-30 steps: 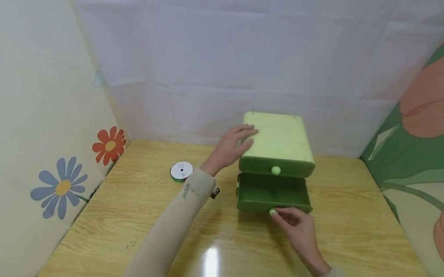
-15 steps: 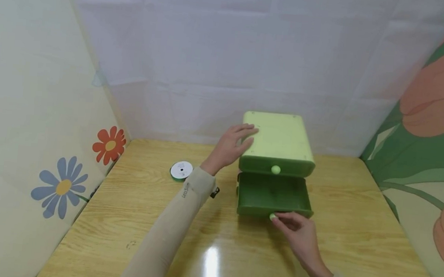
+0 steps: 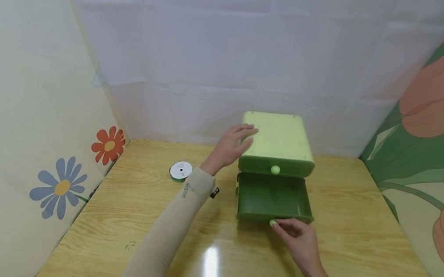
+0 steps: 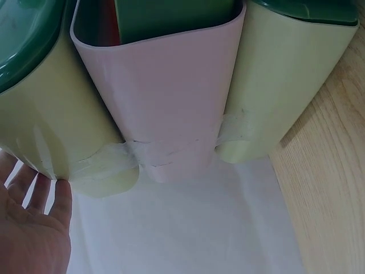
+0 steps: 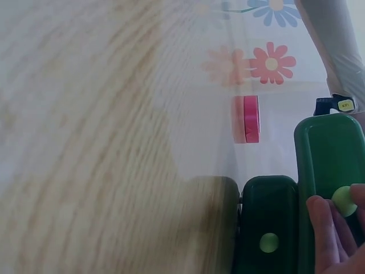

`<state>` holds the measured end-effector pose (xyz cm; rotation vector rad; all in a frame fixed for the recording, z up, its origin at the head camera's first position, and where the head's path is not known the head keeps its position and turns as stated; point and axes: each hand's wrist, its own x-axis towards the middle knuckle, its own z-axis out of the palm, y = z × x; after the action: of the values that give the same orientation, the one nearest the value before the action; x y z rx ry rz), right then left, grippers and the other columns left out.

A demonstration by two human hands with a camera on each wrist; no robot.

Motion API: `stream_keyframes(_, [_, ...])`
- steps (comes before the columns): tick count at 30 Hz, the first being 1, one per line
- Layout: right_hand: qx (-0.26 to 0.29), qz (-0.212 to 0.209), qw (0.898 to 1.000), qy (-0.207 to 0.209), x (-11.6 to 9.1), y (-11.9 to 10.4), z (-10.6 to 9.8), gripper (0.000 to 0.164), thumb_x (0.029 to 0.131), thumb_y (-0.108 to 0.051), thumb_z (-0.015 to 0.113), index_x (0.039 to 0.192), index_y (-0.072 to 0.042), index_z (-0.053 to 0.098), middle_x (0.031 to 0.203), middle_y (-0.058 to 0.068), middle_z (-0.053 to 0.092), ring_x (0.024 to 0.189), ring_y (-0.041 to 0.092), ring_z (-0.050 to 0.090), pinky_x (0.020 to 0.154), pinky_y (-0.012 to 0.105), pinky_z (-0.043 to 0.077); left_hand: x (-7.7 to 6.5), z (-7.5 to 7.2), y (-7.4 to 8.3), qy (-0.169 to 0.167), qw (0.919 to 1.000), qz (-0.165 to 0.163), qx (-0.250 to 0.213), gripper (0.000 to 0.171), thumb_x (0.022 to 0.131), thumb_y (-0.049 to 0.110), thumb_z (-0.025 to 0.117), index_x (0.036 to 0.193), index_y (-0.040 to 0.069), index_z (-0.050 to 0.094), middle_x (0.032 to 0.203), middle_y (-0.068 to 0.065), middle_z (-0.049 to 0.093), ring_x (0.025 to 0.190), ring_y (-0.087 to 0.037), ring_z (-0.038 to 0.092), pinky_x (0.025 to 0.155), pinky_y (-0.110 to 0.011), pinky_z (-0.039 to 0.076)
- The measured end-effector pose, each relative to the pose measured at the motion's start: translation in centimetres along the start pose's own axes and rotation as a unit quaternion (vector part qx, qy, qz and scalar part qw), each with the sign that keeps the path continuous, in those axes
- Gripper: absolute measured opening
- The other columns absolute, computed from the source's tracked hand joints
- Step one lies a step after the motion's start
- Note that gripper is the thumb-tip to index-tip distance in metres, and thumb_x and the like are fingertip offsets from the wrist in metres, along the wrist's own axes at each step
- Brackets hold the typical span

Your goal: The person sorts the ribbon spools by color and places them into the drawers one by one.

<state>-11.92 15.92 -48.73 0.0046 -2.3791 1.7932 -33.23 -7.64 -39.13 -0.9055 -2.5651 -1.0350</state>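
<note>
A small drawer cabinet (image 3: 277, 137) with a pale green top stands towards the back of the table. Its middle drawer (image 3: 272, 200), dark green, is pulled well out below the upper one. My right hand (image 3: 301, 246) pinches this drawer's light green knob (image 5: 344, 201) between thumb and fingers. On the cabinet's top left edge rests my left hand (image 3: 229, 148), fingers extended. The left wrist view shows its fingertips against the pale green top tier (image 4: 51, 131); clear tape joins that tier to the pink middle tier (image 4: 165, 97). A lower drawer (image 5: 268, 211) stays closed.
A flat round spool (image 3: 181, 170) with a white label lies left of the cabinet, close to my left forearm. White cloth (image 3: 196, 66) hangs behind the wooden table (image 3: 139, 219). Flower-printed panels (image 3: 63, 188) stand at both sides.
My right hand has moved towards me, drawing the middle drawer further out by its knob. The left hand keeps its place on the cabinet.
</note>
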Motion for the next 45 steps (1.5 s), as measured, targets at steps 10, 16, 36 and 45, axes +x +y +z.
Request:
stream_keyframes(10, [-0.007,0.017,1.0,0.001,-0.8,0.0,0.0,0.016,0.085,-0.008,0.084,0.1,-0.005,0.079,0.099,0.011,0.079,0.084,0.004,0.073,0.08,0.019,0.06,0.0,0.1,-0.1,0.003,1.0,0.0,-0.001,0.047,0.111,0.04,0.044,0.151,0.019,0.055,0.161,-0.003,0.047,0.15,-0.024,0.039,0.126,-0.048,0.029])
stream_keyframes(16, [-0.008,0.011,1.0,0.005,-1.3,-0.1,-0.1,0.016,0.084,-0.008,0.085,0.099,-0.006,0.079,0.098,0.01,0.079,0.084,0.004,0.073,0.079,0.019,0.06,0.0,0.2,-0.2,0.006,0.9999,0.0,-0.01,0.047,0.111,0.04,0.045,0.151,0.019,0.055,0.162,-0.003,0.046,0.151,-0.024,0.038,0.126,-0.049,0.029])
stream_keyframes(36, [0.005,-0.014,1.0,0.009,-2.2,0.1,-0.1,0.015,0.084,-0.007,0.085,0.098,-0.004,0.08,0.095,0.011,0.079,0.081,0.004,0.074,0.074,0.02,0.061,-0.7,0.4,-1.4,0.022,0.9971,0.008,-0.072,0.053,0.112,0.047,0.034,0.162,0.029,0.037,0.17,0.003,0.031,0.157,-0.019,0.027,0.129,-0.05,0.022])
stream_keyframes(45, [0.007,-0.014,1.0,0.01,-2.0,-0.1,-0.1,0.016,0.083,-0.003,0.085,0.097,-0.003,0.079,0.095,0.013,0.079,0.08,0.003,0.073,0.074,0.02,0.061,-4.0,-2.7,-7.6,0.029,0.9972,-0.067,-0.017,0.057,0.111,0.039,0.045,0.165,0.03,0.029,0.171,0.003,0.03,0.158,-0.027,0.026,0.128,-0.056,0.021])
